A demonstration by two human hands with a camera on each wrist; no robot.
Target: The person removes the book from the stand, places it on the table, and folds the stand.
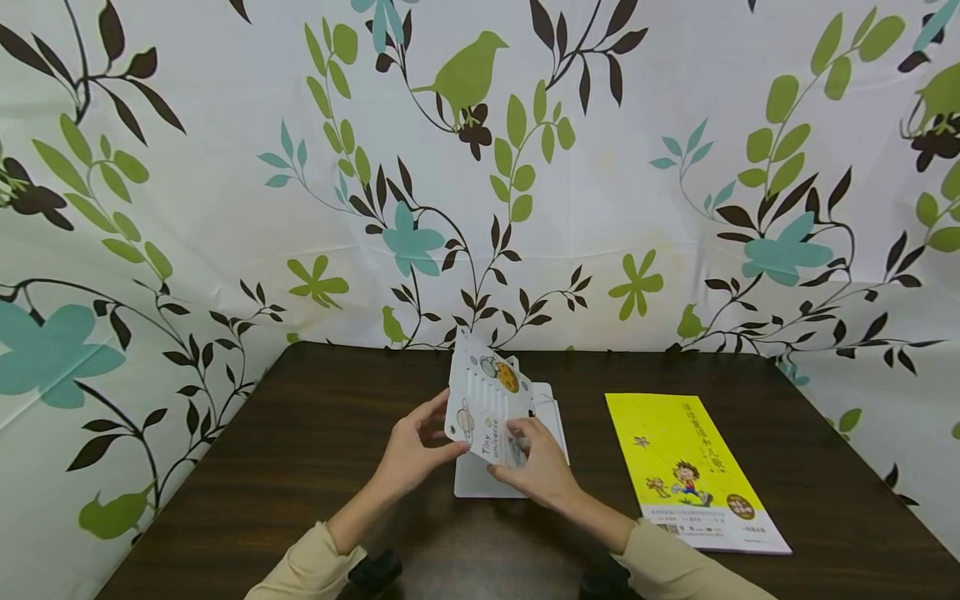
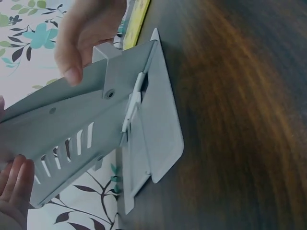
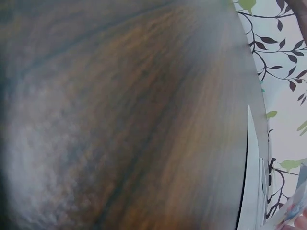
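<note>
A white metal book stand [image 1: 483, 400] with planet drawings and the words "Tiny universe" sits in the middle of the dark table. Its slotted panel is tilted up off the flat base plate [image 1: 480, 483]. My left hand [image 1: 416, 442] holds the panel's left edge between thumb and fingers. On the other side, my right hand [image 1: 542, 467] grips the lower right edge, thumb at the front. From beneath, the left wrist view gives the panel's plain back, with wire supports [image 2: 136, 103] joining it to the base. In the right wrist view only the base's side edge [image 3: 250, 182] and part of the panel appear.
A yellow book [image 1: 690, 467] with a cartoon child on its cover lies to the right of the stand. Behind the table [image 1: 300, 467] hangs a white cloth [image 1: 600, 167] printed with leaves, flowers and birds. Dark bands [image 1: 375, 573] circle both wrists.
</note>
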